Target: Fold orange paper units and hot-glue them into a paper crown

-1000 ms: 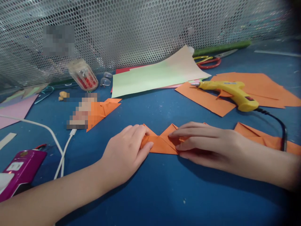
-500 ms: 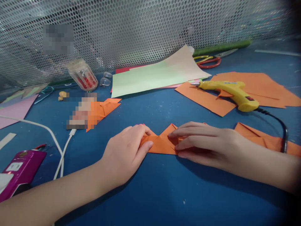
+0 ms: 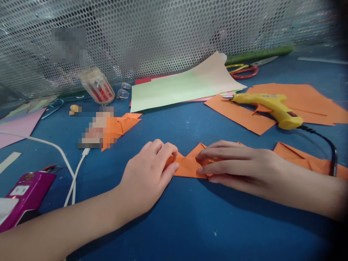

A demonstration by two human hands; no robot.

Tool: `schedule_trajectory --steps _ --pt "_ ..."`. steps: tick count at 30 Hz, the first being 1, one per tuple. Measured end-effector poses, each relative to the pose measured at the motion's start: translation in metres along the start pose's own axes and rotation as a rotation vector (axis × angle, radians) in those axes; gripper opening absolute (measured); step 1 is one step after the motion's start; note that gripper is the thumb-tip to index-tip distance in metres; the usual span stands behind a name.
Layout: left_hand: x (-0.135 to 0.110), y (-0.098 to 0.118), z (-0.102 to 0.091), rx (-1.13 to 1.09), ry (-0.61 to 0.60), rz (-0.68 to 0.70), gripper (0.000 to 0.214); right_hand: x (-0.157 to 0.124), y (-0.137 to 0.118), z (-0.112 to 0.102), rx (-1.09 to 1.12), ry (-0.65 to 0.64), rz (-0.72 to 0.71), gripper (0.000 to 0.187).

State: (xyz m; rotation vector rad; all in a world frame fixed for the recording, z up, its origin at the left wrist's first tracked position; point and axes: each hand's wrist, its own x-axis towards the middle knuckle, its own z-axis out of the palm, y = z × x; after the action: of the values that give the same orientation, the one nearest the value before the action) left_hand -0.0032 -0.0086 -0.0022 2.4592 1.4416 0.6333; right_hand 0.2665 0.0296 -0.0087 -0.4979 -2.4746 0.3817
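Note:
A piece of folded orange paper (image 3: pixel 186 166) with pointed upper corners lies on the blue table in front of me. At its left end, my left hand (image 3: pixel 150 174) pinches it between thumb and bent fingers. My right hand (image 3: pixel 239 165) lies over its right part, with the fingers rather straight and their tips closed on the folds. Much of the paper's right side is hidden under that hand. Behind my right wrist lies another folded orange piece (image 3: pixel 299 159), crossed by a black cord.
A yellow glue gun (image 3: pixel 274 105) rests on orange sheets (image 3: pixel 307 98). Farther back are a pale green sheet (image 3: pixel 174 88), red-handled scissors (image 3: pixel 246 74) and a jar (image 3: pixel 99 88). At left are a white cable (image 3: pixel 58 148), a purple power strip (image 3: pixel 32 190) and folded orange paper (image 3: pixel 129 121).
My left fingers have shifted slightly and bend more over the paper's left end. My right hand stays almost the same on the paper. The whole view has drifted a little.

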Motion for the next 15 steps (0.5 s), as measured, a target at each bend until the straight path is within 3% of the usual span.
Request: schedule_trajectory --steps 6,15 --pt "-0.002 -0.001 0.0 0.044 0.042 0.153 0.021 0.004 -0.002 -0.002 -0.036 -0.008 -0.005 0.026" --pt "0.01 0.001 -0.013 0.024 -0.021 0.434 0.036 0.002 -0.007 0.0 -0.134 -0.063 -0.004 0.041"
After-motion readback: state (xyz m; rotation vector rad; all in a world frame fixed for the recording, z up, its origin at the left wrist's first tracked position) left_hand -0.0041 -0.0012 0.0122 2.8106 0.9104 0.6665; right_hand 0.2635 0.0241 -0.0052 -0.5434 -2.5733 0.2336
